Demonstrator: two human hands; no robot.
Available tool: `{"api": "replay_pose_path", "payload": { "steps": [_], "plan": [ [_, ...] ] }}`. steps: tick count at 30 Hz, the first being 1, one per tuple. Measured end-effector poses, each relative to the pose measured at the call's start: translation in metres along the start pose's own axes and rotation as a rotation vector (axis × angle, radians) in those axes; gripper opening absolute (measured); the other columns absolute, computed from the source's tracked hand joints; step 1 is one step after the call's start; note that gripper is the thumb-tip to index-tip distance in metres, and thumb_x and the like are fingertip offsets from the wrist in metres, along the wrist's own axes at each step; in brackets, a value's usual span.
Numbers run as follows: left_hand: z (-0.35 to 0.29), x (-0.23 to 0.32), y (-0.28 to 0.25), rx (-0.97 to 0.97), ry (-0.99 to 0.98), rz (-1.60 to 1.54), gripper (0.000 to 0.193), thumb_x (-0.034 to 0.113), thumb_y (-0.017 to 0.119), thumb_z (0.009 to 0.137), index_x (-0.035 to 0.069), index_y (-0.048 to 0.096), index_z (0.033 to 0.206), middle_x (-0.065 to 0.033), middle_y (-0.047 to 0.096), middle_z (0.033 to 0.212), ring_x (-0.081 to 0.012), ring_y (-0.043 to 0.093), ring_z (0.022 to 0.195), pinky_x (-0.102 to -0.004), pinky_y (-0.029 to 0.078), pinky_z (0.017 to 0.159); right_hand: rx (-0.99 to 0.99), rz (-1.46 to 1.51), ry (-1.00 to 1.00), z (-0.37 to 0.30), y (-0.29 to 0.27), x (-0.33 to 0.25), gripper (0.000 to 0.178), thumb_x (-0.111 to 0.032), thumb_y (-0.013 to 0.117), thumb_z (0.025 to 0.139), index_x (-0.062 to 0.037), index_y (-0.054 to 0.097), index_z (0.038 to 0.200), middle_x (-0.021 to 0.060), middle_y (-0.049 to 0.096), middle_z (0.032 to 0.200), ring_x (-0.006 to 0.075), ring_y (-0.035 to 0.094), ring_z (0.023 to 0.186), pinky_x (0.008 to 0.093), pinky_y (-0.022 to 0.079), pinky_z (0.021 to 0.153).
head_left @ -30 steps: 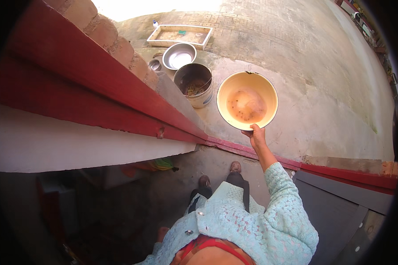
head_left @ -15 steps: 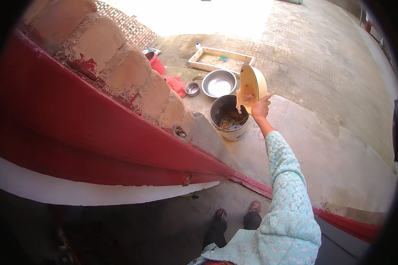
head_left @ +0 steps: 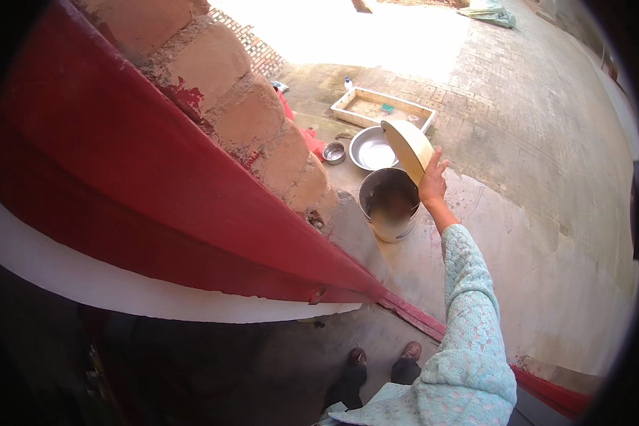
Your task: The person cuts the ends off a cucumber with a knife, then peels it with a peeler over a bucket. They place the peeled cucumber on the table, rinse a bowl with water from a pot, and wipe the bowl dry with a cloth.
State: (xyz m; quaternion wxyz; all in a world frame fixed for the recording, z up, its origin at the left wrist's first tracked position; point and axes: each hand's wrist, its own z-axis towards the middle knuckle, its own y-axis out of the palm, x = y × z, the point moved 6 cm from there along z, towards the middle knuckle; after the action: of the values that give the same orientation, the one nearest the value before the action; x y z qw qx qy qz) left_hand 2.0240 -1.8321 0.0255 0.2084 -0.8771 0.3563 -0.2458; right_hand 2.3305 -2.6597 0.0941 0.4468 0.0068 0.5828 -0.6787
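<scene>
My right hand, at the end of an outstretched arm in a pale blue-green sleeve, grips the rim of a cream-yellow basin. The basin is tipped steeply on its side, its mouth turned toward the bucket and its pale outside toward me. Below its lower edge stands that light-walled, dark-inside bucket, with a brownish motion-blurred mass in its mouth. Most of the basin's inside is hidden from view. My left hand is out of the picture.
Beyond the bucket are a wide silver basin, a small metal bowl, red cloth and a shallow white tray. A red-edged brick wall rises at left. A red sill crosses the floor before my shoes.
The basin has tilted further over, and the pinkish liquid that was pouring from it now shows as a blur in the bucket. The whole scene has shifted slightly right and down.
</scene>
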Motion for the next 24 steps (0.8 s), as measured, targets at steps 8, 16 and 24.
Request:
{"api": "replay_pose_path", "payload": {
  "steps": [8, 16, 24],
  "plan": [
    [-0.038, -0.074, 0.047, 0.014, 0.003, -0.120, 0.017, 0.019, 0.067, 0.077, 0.005, 0.062, 0.086, -0.0075, 0.064, 0.080, -0.0175, 0.060, 0.079, -0.0348, 0.049, 0.069, -0.165, 1.486, 1.030, -0.073, 0.014, 0.093, 0.044, 0.000, 0.041, 0.071, 0.0076, 0.039, 0.114, 0.0233, 0.055, 0.100, 0.0362, 0.062, 0.079, 0.0412, 0.059, 0.059],
    [-0.016, -0.114, 0.079, -0.050, 0.049, -0.340, 0.018, 0.019, 0.068, 0.077, 0.006, 0.062, 0.087, -0.0070, 0.064, 0.080, -0.0173, 0.060, 0.079, -0.0348, 0.049, 0.070, -0.200, 1.143, 1.253, -0.250, -0.084, 0.191, 0.051, -0.008, 0.039, 0.074, -0.0156, 0.042, 0.124, 0.0119, 0.056, 0.112, 0.0281, 0.058, 0.095, 0.0363, 0.054, 0.068],
    [0.025, -0.154, 0.022, 0.210, 0.097, -0.348, 0.026, 0.026, 0.067, 0.075, 0.004, 0.061, 0.088, -0.0092, 0.064, 0.077, -0.0244, 0.062, 0.077, -0.0364, 0.050, 0.071, -0.790, 0.773, 1.066, -0.409, -0.132, 0.235, 0.050, -0.023, 0.038, 0.080, -0.0122, 0.038, 0.129, 0.0151, 0.051, 0.117, 0.0391, 0.049, 0.101, 0.0329, 0.053, 0.072]
  ]
}}
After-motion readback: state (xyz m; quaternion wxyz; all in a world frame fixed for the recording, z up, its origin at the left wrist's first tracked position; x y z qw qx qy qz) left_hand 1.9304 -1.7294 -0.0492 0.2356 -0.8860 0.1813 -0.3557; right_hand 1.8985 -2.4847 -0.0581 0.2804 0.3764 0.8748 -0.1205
